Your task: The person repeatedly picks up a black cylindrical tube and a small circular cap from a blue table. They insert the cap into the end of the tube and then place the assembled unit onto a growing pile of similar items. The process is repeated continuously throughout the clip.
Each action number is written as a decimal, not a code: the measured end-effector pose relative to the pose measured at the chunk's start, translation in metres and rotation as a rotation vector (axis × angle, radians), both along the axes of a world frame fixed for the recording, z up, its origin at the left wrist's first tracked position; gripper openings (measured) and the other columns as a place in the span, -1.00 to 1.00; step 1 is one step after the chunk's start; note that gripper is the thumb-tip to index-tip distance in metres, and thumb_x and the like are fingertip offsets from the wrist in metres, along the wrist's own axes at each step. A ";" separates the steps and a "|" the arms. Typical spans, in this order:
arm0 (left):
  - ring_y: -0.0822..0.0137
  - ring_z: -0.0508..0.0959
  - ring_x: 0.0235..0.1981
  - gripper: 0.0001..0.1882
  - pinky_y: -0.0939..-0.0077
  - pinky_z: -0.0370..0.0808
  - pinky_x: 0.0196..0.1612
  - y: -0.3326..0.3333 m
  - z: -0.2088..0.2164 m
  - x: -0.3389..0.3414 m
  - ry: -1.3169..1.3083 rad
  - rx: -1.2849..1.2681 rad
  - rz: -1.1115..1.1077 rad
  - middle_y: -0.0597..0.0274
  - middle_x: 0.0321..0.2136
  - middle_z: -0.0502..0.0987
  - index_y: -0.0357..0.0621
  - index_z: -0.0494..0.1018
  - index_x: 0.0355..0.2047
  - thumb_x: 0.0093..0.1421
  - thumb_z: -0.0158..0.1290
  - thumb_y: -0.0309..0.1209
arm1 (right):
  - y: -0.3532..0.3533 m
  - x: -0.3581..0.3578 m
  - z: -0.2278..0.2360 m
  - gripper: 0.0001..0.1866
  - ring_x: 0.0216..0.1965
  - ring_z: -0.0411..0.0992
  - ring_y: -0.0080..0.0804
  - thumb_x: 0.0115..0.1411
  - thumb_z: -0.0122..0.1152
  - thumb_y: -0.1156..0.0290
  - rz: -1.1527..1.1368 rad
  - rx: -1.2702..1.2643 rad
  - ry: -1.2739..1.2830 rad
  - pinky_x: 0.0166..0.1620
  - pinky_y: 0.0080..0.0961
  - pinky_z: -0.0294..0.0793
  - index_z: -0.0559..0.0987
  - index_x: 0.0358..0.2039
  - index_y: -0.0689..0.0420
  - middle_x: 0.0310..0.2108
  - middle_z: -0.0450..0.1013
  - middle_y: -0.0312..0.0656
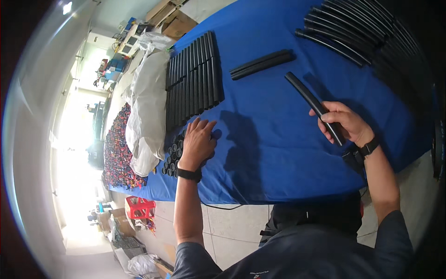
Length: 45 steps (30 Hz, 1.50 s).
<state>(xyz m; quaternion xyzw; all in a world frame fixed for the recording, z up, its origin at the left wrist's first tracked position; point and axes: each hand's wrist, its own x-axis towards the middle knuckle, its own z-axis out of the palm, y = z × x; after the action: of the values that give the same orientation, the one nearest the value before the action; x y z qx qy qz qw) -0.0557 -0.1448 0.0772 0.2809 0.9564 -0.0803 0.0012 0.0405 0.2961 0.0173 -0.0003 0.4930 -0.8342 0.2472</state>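
My right hand is closed around a black tube, held at a slant above the blue tablecloth, its far end pointing up and left. My left hand reaches down over a group of small round black caps, fingers apart and tips by the near end of the tube rows. What lies under its palm is hidden. Just beyond that hand, black tubes lie side by side in two rows. A few more tubes lie together near the middle of the table.
Many black tubes are stacked at the far right. Left of the rows lies a white plastic sack, beside a heap of small red and blue pieces. A red stool stands on the floor, with cardboard boxes at the back.
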 end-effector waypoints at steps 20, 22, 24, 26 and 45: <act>0.10 0.64 -0.10 -0.64 0.17 0.58 0.09 0.099 -0.013 0.004 -0.964 1.838 0.231 -0.01 -0.05 0.60 -0.28 0.49 0.10 0.40 0.06 -0.32 | 0.001 0.002 0.001 -0.57 -0.59 0.52 -0.56 0.28 0.20 0.35 -0.043 0.030 -0.021 -0.55 -0.62 0.58 0.45 0.10 0.28 -0.49 0.52 -0.22; 0.12 0.64 -0.15 -0.65 0.22 0.66 -0.03 0.114 -0.041 -0.005 -1.367 2.136 0.223 -0.03 -0.10 0.59 -0.25 0.48 0.09 0.42 0.03 -0.28 | -0.004 0.000 -0.001 -0.56 -0.59 0.52 -0.56 0.27 0.21 0.34 -0.043 0.017 -0.020 -0.55 -0.62 0.58 0.45 0.11 0.27 -0.49 0.53 -0.22; 0.16 0.64 -0.19 -0.68 0.33 0.70 -0.17 0.132 -0.065 -0.008 -1.524 2.224 0.251 -0.02 -0.14 0.58 -0.23 0.50 0.03 0.42 0.03 -0.27 | -0.009 -0.001 -0.001 -0.55 -0.59 0.52 -0.55 0.27 0.21 0.35 -0.036 0.009 -0.019 -0.55 -0.62 0.59 0.44 0.12 0.26 -0.48 0.53 -0.21; 0.21 0.63 -0.31 -0.72 0.44 0.69 -0.29 0.155 -0.084 -0.014 -1.623 2.259 0.327 0.02 -0.19 0.58 -0.21 0.52 -0.06 0.40 0.09 -0.25 | -0.007 0.001 0.000 -0.55 -0.59 0.53 -0.55 0.27 0.21 0.35 -0.061 0.018 -0.026 -0.55 -0.62 0.59 0.45 0.13 0.26 -0.48 0.53 -0.21; 0.47 0.49 -0.63 -0.37 0.58 0.45 -0.55 0.193 -0.084 0.030 -1.740 1.849 -0.280 0.27 -0.56 0.53 -0.15 0.36 0.33 0.28 0.26 -0.35 | 0.005 0.038 0.031 -0.52 -0.27 0.41 -0.58 0.11 0.55 0.32 0.022 0.967 0.311 -0.14 -0.52 0.45 0.46 -0.10 0.23 -0.34 0.45 -0.32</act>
<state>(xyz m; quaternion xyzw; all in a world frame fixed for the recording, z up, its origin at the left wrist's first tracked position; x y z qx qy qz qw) -0.0260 0.0486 -0.0071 0.2347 0.3022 0.8225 0.4208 0.0780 0.3015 0.0486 -0.0151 0.8536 -0.4982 0.1515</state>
